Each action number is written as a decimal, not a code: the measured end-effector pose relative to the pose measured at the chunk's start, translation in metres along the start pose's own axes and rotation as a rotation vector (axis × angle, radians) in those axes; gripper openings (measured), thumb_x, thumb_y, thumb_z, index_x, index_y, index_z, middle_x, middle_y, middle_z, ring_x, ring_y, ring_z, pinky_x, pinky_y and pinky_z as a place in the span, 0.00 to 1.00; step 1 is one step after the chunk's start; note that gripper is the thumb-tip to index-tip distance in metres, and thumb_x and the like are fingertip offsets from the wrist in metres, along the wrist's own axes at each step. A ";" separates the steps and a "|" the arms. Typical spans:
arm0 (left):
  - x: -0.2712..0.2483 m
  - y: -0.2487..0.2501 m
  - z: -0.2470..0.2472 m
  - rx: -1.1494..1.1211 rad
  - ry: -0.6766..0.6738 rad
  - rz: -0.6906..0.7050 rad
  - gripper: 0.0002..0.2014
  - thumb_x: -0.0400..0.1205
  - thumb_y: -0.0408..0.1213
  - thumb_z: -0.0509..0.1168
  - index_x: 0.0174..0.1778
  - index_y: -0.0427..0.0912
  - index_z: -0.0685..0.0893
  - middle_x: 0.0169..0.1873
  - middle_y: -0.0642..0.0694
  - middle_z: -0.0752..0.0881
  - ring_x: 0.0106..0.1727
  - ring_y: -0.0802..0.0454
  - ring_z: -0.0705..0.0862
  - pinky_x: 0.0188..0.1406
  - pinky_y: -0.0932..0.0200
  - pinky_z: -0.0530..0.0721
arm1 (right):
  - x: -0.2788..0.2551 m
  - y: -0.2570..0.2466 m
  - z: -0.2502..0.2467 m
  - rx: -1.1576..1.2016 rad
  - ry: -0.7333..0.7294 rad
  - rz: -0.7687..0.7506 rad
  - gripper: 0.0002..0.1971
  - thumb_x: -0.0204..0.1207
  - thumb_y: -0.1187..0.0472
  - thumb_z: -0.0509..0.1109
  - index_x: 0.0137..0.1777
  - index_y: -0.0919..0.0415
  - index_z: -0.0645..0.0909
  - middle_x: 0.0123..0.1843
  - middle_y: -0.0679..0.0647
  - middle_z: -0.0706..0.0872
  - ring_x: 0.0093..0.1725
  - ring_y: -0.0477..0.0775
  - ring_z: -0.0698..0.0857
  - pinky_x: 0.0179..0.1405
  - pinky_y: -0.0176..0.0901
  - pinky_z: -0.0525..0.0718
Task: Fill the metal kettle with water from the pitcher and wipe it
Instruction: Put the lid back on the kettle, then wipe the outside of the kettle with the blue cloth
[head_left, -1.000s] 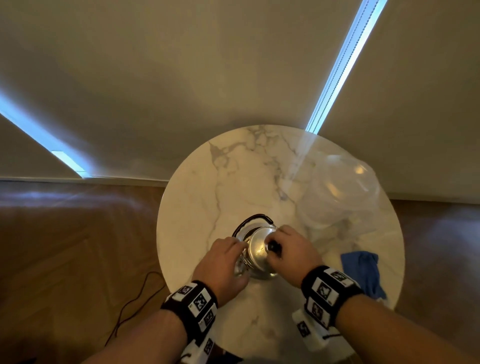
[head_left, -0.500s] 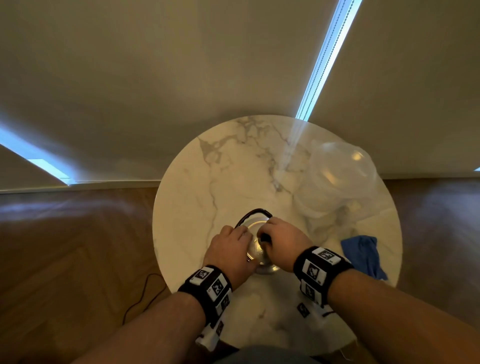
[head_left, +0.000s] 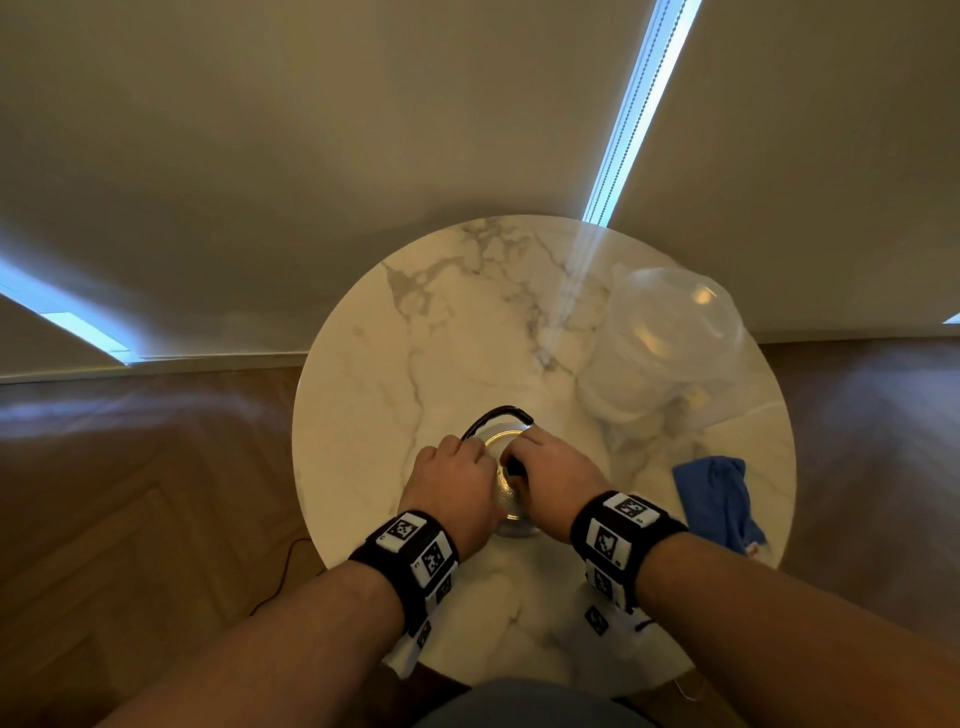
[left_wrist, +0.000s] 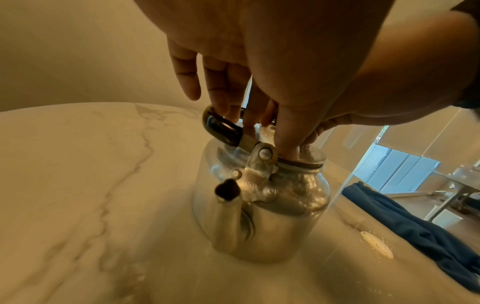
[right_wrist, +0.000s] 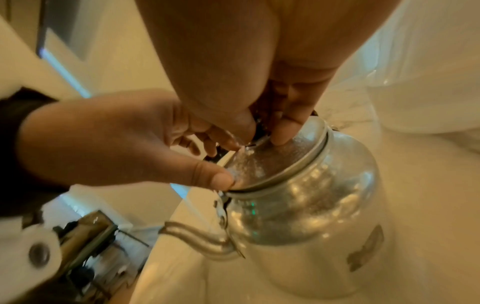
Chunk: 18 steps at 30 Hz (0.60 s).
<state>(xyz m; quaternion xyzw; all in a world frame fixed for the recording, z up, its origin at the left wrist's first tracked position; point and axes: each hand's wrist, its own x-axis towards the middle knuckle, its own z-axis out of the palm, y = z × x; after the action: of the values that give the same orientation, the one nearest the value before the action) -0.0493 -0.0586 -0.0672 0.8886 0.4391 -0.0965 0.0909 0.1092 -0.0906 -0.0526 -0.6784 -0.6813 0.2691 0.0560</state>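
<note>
fingers (right_wrist: 281, 131) r hand (head_left: 558, 480) pinch knob (head_left: 514, 466) | l hand (head_left: 451, 486) grips lid (right_wrist: 272, 164) rim | kettle (left_wrist: 272, 222) on tbl (head_left: 415, 338)

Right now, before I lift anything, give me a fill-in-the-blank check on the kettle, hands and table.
1. The right hand pinches the knob on the kettle's ____.
2. The left hand sets its ____ on that part's rim.
3. The cloth on the table is coloured ____.
4. The clear pitcher stands to the kettle's ____.
Missing words: lid; thumb; blue; right.
</note>
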 end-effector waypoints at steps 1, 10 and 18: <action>0.001 0.002 -0.001 0.018 -0.009 -0.004 0.21 0.79 0.52 0.66 0.67 0.49 0.81 0.70 0.48 0.80 0.68 0.44 0.76 0.66 0.47 0.75 | -0.001 0.000 0.001 -0.015 0.000 -0.010 0.09 0.81 0.62 0.67 0.59 0.57 0.82 0.64 0.55 0.82 0.59 0.57 0.82 0.52 0.41 0.74; -0.003 0.012 0.005 -0.008 -0.003 -0.064 0.21 0.78 0.46 0.69 0.68 0.49 0.80 0.72 0.49 0.78 0.66 0.46 0.80 0.65 0.49 0.77 | -0.002 0.008 0.002 0.035 0.041 -0.050 0.09 0.81 0.64 0.66 0.59 0.59 0.83 0.63 0.57 0.83 0.60 0.60 0.84 0.58 0.48 0.82; -0.030 0.034 0.018 -0.236 0.148 -0.141 0.32 0.73 0.49 0.73 0.75 0.45 0.79 0.72 0.46 0.82 0.71 0.43 0.80 0.74 0.42 0.78 | -0.069 0.081 -0.004 0.331 0.053 0.130 0.18 0.80 0.53 0.73 0.68 0.52 0.84 0.61 0.49 0.87 0.56 0.46 0.85 0.60 0.47 0.85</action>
<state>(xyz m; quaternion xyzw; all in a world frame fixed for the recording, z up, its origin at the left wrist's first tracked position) -0.0417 -0.1067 -0.0741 0.8433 0.5143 0.0153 0.1550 0.1881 -0.1610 -0.0653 -0.7093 -0.5808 0.3627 0.1673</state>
